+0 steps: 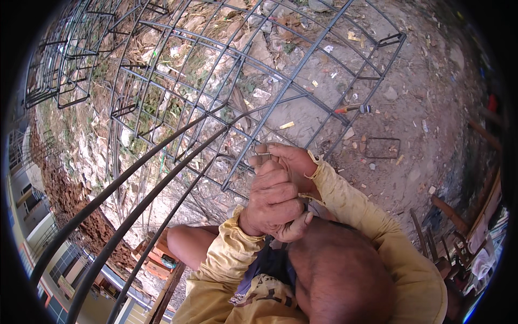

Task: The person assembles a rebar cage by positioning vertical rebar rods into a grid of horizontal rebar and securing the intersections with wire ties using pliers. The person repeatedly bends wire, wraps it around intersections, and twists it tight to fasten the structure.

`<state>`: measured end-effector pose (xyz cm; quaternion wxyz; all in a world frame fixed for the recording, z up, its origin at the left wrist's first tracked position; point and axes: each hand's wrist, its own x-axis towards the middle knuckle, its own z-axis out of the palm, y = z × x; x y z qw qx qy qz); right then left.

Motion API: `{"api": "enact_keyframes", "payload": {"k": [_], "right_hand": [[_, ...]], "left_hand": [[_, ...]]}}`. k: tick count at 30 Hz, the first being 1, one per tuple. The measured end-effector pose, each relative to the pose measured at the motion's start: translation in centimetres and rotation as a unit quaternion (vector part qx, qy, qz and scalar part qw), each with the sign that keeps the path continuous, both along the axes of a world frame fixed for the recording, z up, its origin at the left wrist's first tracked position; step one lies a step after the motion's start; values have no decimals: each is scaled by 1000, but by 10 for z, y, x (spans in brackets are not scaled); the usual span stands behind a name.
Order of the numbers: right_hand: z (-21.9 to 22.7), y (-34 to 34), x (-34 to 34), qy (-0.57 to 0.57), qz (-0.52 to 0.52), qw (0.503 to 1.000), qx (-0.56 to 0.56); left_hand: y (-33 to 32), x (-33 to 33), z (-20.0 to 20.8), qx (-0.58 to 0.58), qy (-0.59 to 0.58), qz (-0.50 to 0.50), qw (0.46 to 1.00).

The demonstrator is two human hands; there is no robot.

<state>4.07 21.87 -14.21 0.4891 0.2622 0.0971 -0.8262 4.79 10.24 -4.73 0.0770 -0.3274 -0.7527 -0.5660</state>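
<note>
while bunched close together, had left hand (274, 201) clenched over right hand (297, 162), partly hiding it; could not tell of anything gripped inside either. found steel cage (291, 81) just beyond the fingertips, nearer to right hand, nearest long bar slanting off ahead and rightward of the grip. met three thick dark bars (105, 258) crowding the grip's left. farther out, rightward, saw loose wire rectangle (383, 139) and red-ended tool (353, 109); farthest, ahead-left, second cage (74, 102).
</note>
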Motion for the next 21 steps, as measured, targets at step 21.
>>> {"api": "enact_keyframes", "payload": {"k": [21], "right_hand": [[3, 28, -15, 548, 182, 684, 446]], "left_hand": [[-13, 23, -75, -7, -516, 250, 819]]}}
